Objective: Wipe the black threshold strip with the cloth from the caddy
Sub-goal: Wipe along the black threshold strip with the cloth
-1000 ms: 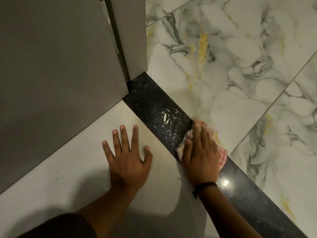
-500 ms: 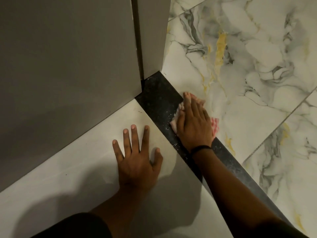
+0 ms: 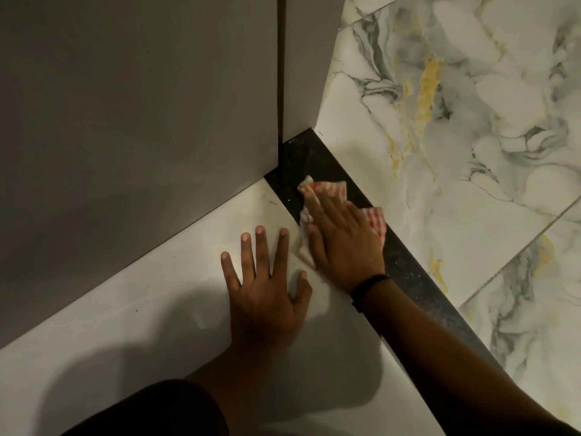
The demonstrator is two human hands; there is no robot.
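The black threshold strip (image 3: 408,272) runs diagonally from the foot of the grey wall down to the right, between the plain white floor and the marble tiles. A red-and-white checked cloth (image 3: 333,191) lies on the strip close to its wall end. My right hand (image 3: 342,243) lies flat on the cloth and presses it onto the strip; a dark band circles that wrist. My left hand (image 3: 264,287) rests flat on the white floor just left of the strip, fingers spread, holding nothing. The caddy is not in view.
A grey wall (image 3: 141,121) with a narrow vertical joint stands at the left and meets the strip's far end. Marble tiles with grey and yellow veins (image 3: 456,121) cover the floor at the right. Plain white floor (image 3: 125,325) lies at the left.
My right hand has slid the cloth along the strip toward the wall. The white specks seen on the strip a second ago no longer show. My left hand stays planted.
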